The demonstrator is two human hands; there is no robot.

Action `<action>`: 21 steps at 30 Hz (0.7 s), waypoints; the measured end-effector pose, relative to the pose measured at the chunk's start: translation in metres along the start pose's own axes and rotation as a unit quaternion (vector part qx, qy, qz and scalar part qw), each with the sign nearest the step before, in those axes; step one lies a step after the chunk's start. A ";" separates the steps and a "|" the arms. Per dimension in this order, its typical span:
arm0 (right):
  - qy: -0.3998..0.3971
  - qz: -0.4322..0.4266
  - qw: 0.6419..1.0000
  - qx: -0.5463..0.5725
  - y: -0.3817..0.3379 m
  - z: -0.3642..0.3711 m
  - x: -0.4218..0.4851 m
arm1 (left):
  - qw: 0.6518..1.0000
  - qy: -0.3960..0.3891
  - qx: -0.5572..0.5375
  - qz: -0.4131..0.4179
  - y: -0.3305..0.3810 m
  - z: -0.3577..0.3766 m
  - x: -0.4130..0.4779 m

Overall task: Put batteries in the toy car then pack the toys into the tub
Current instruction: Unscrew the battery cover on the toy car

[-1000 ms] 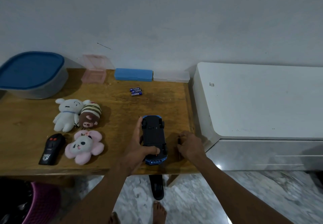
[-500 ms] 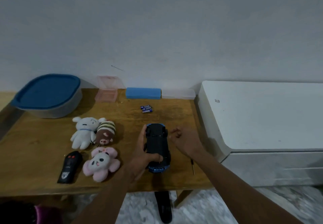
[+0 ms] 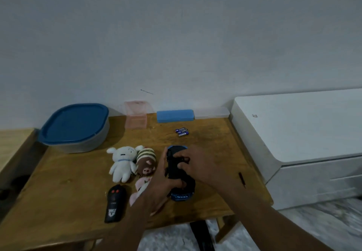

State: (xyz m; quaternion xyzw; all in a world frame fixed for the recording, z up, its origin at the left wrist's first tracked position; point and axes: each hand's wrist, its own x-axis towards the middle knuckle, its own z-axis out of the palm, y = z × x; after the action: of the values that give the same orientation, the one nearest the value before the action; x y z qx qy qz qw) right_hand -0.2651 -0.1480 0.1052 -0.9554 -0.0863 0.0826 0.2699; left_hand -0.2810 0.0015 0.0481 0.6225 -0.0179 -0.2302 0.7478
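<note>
The upturned toy car (image 3: 173,169) is being gripped by the left hand (image 3: 158,187), while its underside is being pinched by the right hand (image 3: 199,164)

I see toy car (image 3: 173,169) upside down, mid-table (image 3: 68,182). Left hand (image 3: 158,184) grips its 9 o'clock side, thumb across rear. Right hand (image 3: 197,164) above it, fingers curled onto black underside. From car: batteries (image 3: 182,131) at 12, lidded tub (image 3: 75,127) at 10, plush toys (image 3: 123,162) at 9, remote (image 3: 114,203) at 8, screwdriver (image 3: 242,179) at 3.
</note>
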 end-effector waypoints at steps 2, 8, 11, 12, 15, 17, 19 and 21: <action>-0.009 0.007 1.000 -0.002 -0.011 0.010 -0.002 | 1.000 -0.006 -0.004 -0.004 -0.005 -0.012 -0.004; 0.000 0.033 0.999 0.007 -0.031 0.029 -0.009 | 0.999 -0.029 -0.017 -0.013 -0.010 -0.034 -0.016; -0.002 0.045 0.999 0.015 -0.038 0.029 -0.012 | 0.999 -0.021 -0.022 -0.015 -0.007 -0.035 -0.023; -0.007 0.052 0.998 0.027 -0.040 0.029 -0.012 | 0.999 -0.018 -0.024 -0.019 -0.006 -0.035 -0.025; -0.009 0.051 0.997 0.050 -0.043 0.026 -0.010 | 0.999 -0.015 -0.025 -0.017 -0.006 -0.038 -0.024; -0.007 0.047 0.997 0.055 -0.045 0.024 -0.008 | 1.000 -0.013 -0.021 -0.011 -0.009 -0.042 -0.022; 0.003 0.048 0.997 0.056 -0.047 0.024 -0.007 | 1.000 -0.010 -0.013 -0.006 -0.010 -0.045 -0.020; 0.016 0.047 0.998 0.045 -0.049 0.025 -0.005 | 1.000 -0.004 -0.017 -0.007 -0.010 -0.046 -0.019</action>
State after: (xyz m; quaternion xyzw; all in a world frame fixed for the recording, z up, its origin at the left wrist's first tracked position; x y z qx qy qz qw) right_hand -0.2811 -0.0956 0.1102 -0.9466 -0.0328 0.0840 0.3097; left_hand -0.2873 0.0496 0.0337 0.6087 -0.0121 -0.2384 0.7566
